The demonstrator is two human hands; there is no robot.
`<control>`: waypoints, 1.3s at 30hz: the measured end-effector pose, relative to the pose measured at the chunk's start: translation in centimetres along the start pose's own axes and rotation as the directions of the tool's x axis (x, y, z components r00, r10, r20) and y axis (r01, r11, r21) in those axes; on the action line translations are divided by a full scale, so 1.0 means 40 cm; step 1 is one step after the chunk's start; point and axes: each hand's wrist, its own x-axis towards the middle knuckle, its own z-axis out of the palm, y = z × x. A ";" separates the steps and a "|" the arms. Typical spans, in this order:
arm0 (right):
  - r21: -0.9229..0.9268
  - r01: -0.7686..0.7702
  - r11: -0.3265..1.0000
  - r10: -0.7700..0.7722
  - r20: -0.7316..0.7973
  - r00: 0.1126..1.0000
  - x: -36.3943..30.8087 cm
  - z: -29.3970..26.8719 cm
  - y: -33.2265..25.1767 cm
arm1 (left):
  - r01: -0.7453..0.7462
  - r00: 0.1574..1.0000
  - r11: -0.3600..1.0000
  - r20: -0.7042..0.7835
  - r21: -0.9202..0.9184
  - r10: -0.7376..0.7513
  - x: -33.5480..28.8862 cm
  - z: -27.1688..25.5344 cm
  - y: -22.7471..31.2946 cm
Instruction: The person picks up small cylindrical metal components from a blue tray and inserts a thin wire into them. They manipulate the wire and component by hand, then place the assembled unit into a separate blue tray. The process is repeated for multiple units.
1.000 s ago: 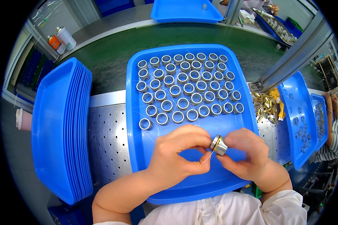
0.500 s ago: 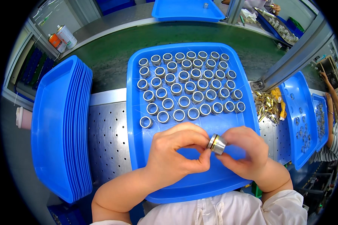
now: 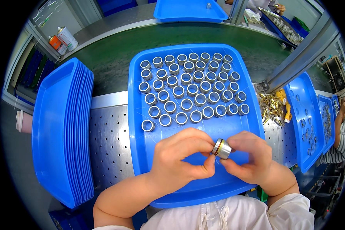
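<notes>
A short silver metal sleeve (image 3: 222, 148) with a dark band and a yellowish band is held tilted over the near part of a blue tray (image 3: 168, 195). My left hand (image 3: 180, 153) has its index fingertip on the banded end, thumb just below. The thumb and fingers of my right hand (image 3: 249, 155) pinch the plain end; its fingers are slightly blurred. A thin pale strand seems to hang under the sleeve. Beyond my hands, several similar metal sleeves (image 3: 186, 104) stand upright in rows in the tray, their round openings facing up.
Left of the tray is a stack of blue trays (image 3: 61, 138) on a perforated metal bench (image 3: 111, 142). Brass-coloured pieces (image 3: 271, 108) lie by a metal post (image 3: 295, 57) at right, near another blue tray (image 3: 304, 153) with small rings. A green belt (image 3: 115, 65) runs behind. A co-worker's arm (image 3: 339, 122) shows far right.
The held sleeve has turned slightly between my fingers, and the left thumb sits a little lower. Far right, the co-worker's hands have shifted.
</notes>
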 end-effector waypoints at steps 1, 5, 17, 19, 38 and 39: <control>-0.030 0.018 0.999 -0.018 0.008 1.000 0.005 -0.004 -0.001 | 0.074 0.997 0.994 0.012 -0.084 -0.074 -0.001 0.001 -0.001; -0.116 0.082 0.990 -0.078 0.039 0.996 0.013 -0.009 0.005 | 0.219 0.976 0.939 0.078 -0.264 -0.205 0.004 -0.007 -0.001; -0.001 -0.110 0.994 0.110 0.064 0.992 0.005 -0.009 -0.014 | 0.060 0.998 0.997 0.015 -0.040 -0.059 0.000 -0.003 -0.003; -0.013 -0.103 0.995 0.103 0.069 0.992 -0.004 -0.006 -0.008 | -0.024 1.000 1.000 -0.016 0.016 0.025 0.001 0.002 -0.005; -0.244 0.173 0.954 -0.157 0.084 0.984 0.013 -0.010 0.002 | 0.118 0.993 0.990 0.002 -0.082 -0.119 0.002 0.000 -0.001; -0.240 0.169 0.956 -0.154 0.083 0.985 0.015 -0.010 0.000 | 0.112 0.994 0.990 -0.001 -0.084 -0.113 0.002 0.000 -0.002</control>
